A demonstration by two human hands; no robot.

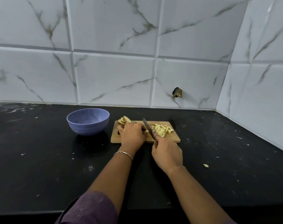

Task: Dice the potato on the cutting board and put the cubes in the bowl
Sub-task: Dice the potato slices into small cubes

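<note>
Potato slices point(124, 119) just beyond left fingers point(121, 128).

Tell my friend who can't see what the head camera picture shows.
A person's right hand holds a knife over a wooden cutting board, cutting potato that the left hand steadies. Cut cubes lie on the board's right, slices at its left, and a blue bowl stands beside it on the black counter.

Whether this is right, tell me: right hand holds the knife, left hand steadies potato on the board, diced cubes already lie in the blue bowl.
Wrong in one respect: the head view shows the diced cubes piled on the cutting board, right of the knife, not in the blue bowl. The right hand and left hand are as stated.
</note>
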